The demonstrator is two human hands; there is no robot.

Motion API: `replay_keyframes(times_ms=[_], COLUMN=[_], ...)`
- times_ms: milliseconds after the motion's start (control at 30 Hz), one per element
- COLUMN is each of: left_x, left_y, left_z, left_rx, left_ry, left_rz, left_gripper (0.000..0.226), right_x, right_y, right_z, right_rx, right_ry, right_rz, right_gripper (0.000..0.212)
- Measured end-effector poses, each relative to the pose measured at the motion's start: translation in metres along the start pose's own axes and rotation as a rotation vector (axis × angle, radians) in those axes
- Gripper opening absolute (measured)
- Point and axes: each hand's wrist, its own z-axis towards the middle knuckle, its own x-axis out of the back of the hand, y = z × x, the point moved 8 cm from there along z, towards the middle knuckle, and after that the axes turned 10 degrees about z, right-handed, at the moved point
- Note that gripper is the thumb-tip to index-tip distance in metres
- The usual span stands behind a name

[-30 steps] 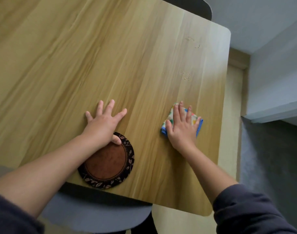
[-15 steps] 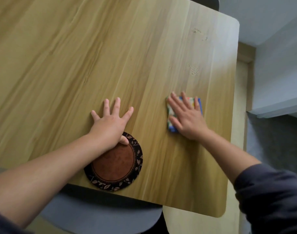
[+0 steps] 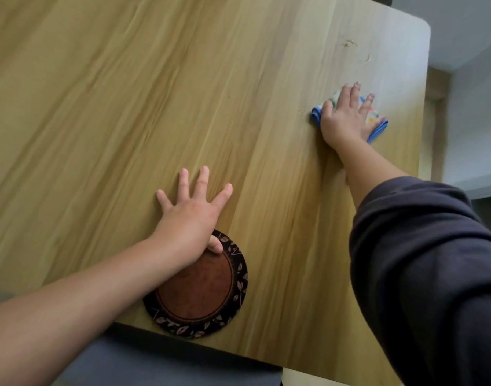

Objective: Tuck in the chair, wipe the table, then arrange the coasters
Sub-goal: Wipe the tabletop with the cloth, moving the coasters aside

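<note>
Head view, sole angle available. Wiping is judged to be the step in hand.

Right hand lies flat, fingers straight and slightly apart. It presses a folded cloth with blue edging and a coloured print onto the pale wood-grain counter, far right, close to the right edge. Only the cloth's left and right corners show; the rest is under the palm.

Left hand rests flat on the counter, near centre, fingers spread wide and holding nothing. Its thumb lies on the far rim of a round coaster with a brown centre and a dark leaf-patterned border. The coaster sits at the near edge and slightly overhangs it; no other coaster is in view. A grey chair seat shows beneath the near edge, so the chair appears tucked in.

Findings on method:
- **Reach:** Small crumbs or scuffs lie beyond the cloth, towards the far right corner and apart from it. The stroke should extend outward to cover them.
- **Pressure:** Even palm pressure should stop the folded cloth bunching or slipping from under the fingers.
- **Debris:** It is better gathered into the cloth than pushed off the edge.
- **Bracing:** The left hand serves as a brace. Its thumb should bear lightly, since the overhanging coaster could tip or slide off.
- **Coverage:** The patch beneath the coaster will, in my judgement, need wiping before arranging begins.
</note>
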Motion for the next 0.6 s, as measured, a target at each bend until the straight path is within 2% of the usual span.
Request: replay_keyframes(times_ms=[233, 400, 600], left_x=[0.003, 0.004, -0.001], left_y=[0.002, 0.0, -0.006], left_z=[-0.003, -0.004, -0.007], left_rx=[-0.01, -0.021, -0.035], left_ry=[0.025, 0.067, 0.172], left_rz=[-0.018, -0.035, -0.054], left_gripper=[0.115, 0.113, 0.112], right_x=[-0.036, -0.061, -0.062], right_y=[-0.052, -0.053, -0.049], right_z=[-0.112, -0.207, -0.22], right_rx=[0.531, 0.854, 0.991], right_ry=[-0.157, -0.253, -0.283], right_rz=[-0.137, -0.209, -0.285], right_gripper=[0.067, 0.067, 0.066])
